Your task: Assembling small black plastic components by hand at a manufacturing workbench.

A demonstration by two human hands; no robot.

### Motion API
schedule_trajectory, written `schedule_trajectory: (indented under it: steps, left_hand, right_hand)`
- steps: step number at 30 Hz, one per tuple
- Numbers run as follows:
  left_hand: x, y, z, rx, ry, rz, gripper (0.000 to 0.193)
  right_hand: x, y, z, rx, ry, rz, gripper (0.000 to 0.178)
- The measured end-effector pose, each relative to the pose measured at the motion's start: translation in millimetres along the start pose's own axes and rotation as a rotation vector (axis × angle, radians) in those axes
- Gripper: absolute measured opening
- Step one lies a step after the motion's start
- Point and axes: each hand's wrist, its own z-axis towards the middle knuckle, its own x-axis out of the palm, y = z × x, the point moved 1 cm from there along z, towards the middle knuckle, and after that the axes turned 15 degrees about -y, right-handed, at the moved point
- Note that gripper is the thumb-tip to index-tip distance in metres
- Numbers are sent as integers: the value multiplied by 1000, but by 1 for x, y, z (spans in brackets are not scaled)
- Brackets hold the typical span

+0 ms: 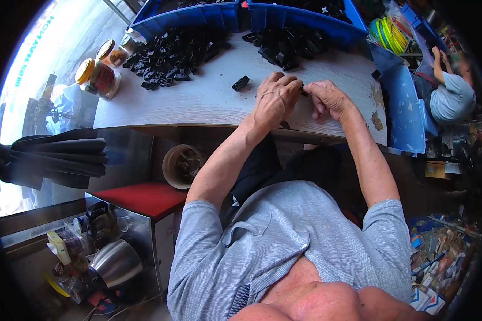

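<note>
Grey shirt (300, 230) nearest | right hand (329, 99) pinches small dark part (304, 91) over table (144, 109), near side; left hand (276, 99) close left, grip hidden, cannot tell | step: apparently two-handed working | next: likely needs steady hold, fine finger pressure

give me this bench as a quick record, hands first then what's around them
left hand: left hand fingers curled, grip mostly hidden
right hand: right hand beside it, fingertips on a small dark piece
loose: one black part left of the hands
piles: left pile and right pile, black parts
behind piles: two blue bins
far left: yellow-lidded jar
</note>
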Motion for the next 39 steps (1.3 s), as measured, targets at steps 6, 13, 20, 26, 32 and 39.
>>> schedule_trajectory:
  steps: [6, 13, 20, 26, 32, 39]
  left_hand:
    - [-9, -2, 2, -56, 97, 153, 22]
    - [-75, 24, -12, -116, -128, 423, 36]
    - [-78, 34, -25, -144, 45, 432, 33]
    - [-64, 28, -20, -202, -3, 235, 30]
    - [-44, 33, -6, -195, -188, 3, 29]
    - [-36, 38, -5, -473, -126, -152, 29]
  right_hand:
    - [10, 3, -9, 20, -134, -41, 40]
    - [17, 9, -21, -27, -226, -41, 52]
    - [33, 19, -17, -43, -211, -166, 60]
    - [47, 20, -5, -73, -272, -224, 51]
    - [51, 22, -3, -91, -299, -301, 47]
    - [60, 24, 0, -95, -321, -268, 50]
